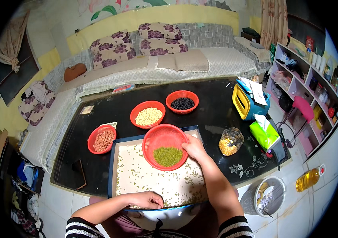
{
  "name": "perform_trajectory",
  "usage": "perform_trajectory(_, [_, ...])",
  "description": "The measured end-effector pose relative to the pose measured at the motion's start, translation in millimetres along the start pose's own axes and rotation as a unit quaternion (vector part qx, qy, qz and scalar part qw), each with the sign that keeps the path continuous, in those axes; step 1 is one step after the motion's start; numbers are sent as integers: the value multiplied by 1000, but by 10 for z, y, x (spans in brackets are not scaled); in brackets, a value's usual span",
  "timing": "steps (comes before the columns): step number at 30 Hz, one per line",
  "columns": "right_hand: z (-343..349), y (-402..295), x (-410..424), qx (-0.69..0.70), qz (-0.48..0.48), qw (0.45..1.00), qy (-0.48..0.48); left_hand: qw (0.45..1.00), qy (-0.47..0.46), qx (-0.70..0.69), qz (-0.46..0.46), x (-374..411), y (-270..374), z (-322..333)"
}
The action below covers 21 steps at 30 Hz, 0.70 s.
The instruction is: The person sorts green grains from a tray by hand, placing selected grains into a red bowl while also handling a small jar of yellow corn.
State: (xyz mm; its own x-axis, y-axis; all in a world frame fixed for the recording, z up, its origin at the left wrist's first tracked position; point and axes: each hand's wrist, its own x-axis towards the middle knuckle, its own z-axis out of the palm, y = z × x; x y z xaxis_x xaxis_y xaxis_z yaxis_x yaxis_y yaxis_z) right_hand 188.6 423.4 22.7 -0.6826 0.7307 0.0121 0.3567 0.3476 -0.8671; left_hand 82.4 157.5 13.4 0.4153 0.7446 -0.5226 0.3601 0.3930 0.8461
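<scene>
My right hand (pixel 195 147) grips the right rim of a red plastic basket (pixel 165 135), tilted over a shallow blue-edged box (pixel 114 166). Green mung beans (pixel 168 156) are heaped in the lower part of this basket. More mung beans (pixel 192 197) lie scattered over the pale bottom of the box, thickest toward its near right corner. Down at the near edge of the box rests my left hand (pixel 148 200), fingers curled together close to the beans; whether it pinches any is hidden.
Beyond the box stand red baskets of peanuts (pixel 103 141), pale soybeans (pixel 148 116) and black beans (pixel 182 103). A clear plastic jar (pixel 231 141) with yellow kernels stands right, near a tissue pack (pixel 264 132) and a teal-yellow box (pixel 249 99). A phone (pixel 79 174) lies left on the black table (pixel 216 89).
</scene>
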Motion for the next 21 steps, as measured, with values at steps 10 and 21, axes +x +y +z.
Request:
perform_trajectory(10, [-39,-104,-50,0,12,999,-32,972,14,-232,29,2,175,-329])
perform_trajectory(21, [-31,-125,-51,21,60,997,-46,921,344,-77,165,-213,787,-1028])
